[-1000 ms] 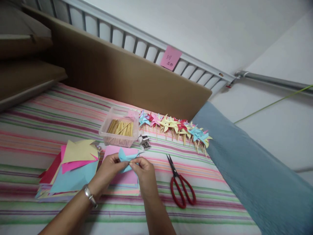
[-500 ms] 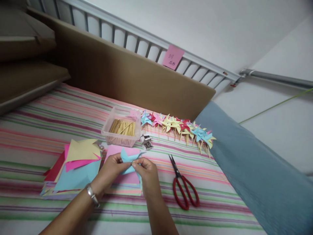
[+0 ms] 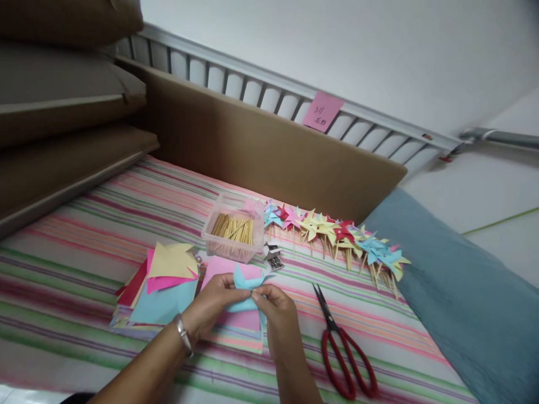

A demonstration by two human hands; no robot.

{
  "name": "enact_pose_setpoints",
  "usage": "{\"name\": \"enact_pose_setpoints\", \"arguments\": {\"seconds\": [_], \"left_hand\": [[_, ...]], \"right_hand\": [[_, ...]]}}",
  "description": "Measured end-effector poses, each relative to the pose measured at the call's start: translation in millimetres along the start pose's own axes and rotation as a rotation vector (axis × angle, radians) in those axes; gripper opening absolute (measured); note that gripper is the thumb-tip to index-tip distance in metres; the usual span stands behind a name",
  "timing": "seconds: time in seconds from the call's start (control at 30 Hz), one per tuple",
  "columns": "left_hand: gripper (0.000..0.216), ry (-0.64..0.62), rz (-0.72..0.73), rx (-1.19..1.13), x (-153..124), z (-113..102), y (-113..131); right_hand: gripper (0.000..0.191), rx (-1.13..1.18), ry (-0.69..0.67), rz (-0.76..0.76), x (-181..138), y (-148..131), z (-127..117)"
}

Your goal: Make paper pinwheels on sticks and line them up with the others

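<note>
Both my hands meet over a light blue paper pinwheel (image 3: pixel 248 284) that is partly folded. My left hand (image 3: pixel 210 306) pinches its left side, and a silver bracelet sits on that wrist. My right hand (image 3: pixel 275 311) pinches the paper's centre from the right. Under my hands lies a pink square sheet (image 3: pixel 229 269) on a small stack of coloured paper. To the left is a loose pile of cut coloured paper (image 3: pixel 160 283), with yellow and pink pieces on top.
A clear plastic tub of wooden sticks (image 3: pixel 232 230) stands behind the hands, with a small stapler (image 3: pixel 273 257) beside it. A row of finished pinwheels (image 3: pixel 337 235) runs rightward. Red-handled scissors (image 3: pixel 343 350) lie at right. A cardboard panel (image 3: pixel 261 146), blue cloth (image 3: pixel 455 303) and striped cover (image 3: pixel 84 241) surround them.
The view has swung left and down, so everything sits further right in the picture. My hands keep the same pinch on the blue paper, fingers shifting slightly.
</note>
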State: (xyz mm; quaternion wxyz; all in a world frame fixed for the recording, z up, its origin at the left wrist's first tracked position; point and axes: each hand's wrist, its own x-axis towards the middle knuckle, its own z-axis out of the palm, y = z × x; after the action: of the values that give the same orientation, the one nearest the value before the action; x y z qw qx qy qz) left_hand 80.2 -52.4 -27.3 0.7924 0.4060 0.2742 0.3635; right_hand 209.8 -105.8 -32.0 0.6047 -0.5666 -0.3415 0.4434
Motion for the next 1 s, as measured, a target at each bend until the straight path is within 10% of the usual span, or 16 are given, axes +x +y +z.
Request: {"name": "enact_pose_setpoints", "arguments": {"seconds": [1.0], "left_hand": [[0.015, 0.154, 0.058, 0.173, 3, -3, 3]], "right_hand": [[0.005, -0.33, -0.022, -0.214, -8, -18, -9]]}}
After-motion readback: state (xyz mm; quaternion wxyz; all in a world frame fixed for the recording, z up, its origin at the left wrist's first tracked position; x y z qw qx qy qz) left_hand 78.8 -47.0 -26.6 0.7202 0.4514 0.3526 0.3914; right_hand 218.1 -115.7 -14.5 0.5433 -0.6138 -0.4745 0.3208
